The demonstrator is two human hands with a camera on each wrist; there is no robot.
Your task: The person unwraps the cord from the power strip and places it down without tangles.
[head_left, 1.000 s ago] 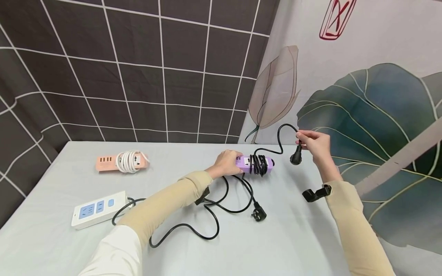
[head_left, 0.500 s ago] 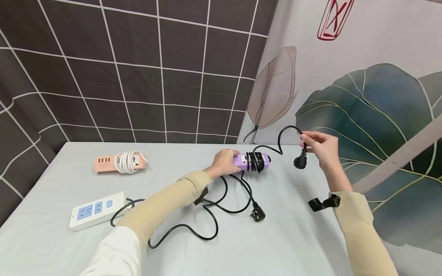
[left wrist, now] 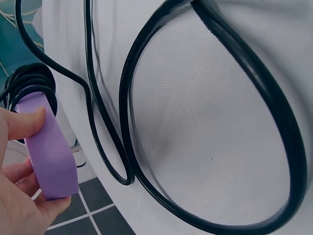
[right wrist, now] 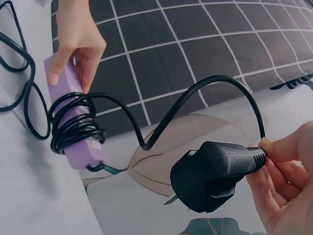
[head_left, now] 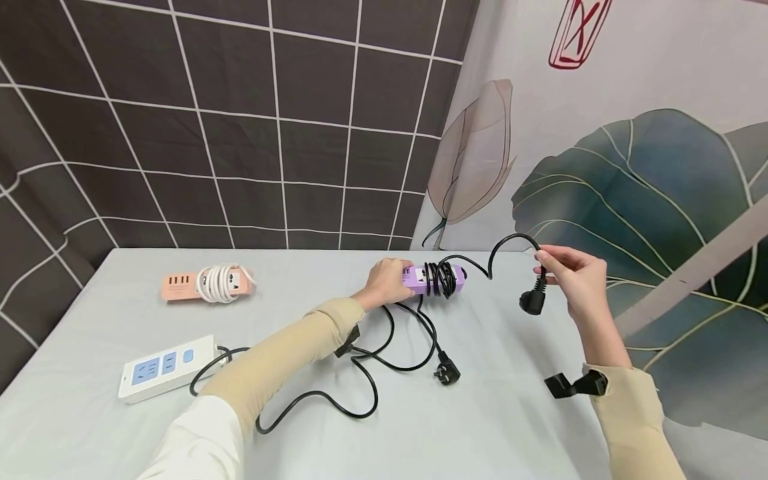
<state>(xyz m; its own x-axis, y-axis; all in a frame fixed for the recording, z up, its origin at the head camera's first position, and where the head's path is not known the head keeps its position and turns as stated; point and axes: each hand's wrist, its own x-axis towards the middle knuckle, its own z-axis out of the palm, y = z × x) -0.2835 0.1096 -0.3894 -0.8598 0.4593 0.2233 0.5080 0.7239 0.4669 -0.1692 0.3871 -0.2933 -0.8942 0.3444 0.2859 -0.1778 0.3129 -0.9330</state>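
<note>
A purple power strip (head_left: 414,280) has its black cord (head_left: 442,280) wound several times around one end. My left hand (head_left: 386,283) grips the other end, thumb on one side and fingers on the opposite side, as the left wrist view shows. On the right, my right hand (head_left: 575,280) pinches the cord just behind the black plug (head_left: 532,301). That plug hangs head down, and its prongs show in the right wrist view. Between the wound coils and the plug, the free cord (right wrist: 183,100) rises in a slack bend above the table.
A pink power strip (head_left: 180,287) wrapped in white cord (head_left: 217,284) lies at the back left. In front of it sits a white power strip (head_left: 171,368) with blue sockets. Its black cord (head_left: 336,400) loops under my left arm towards another plug (head_left: 447,370) on the table (head_left: 480,427).
My right hand has moved right and towards me, drawing the plug along and widening the cord's bend. My left hand keeps its grip on the purple power strip.
</note>
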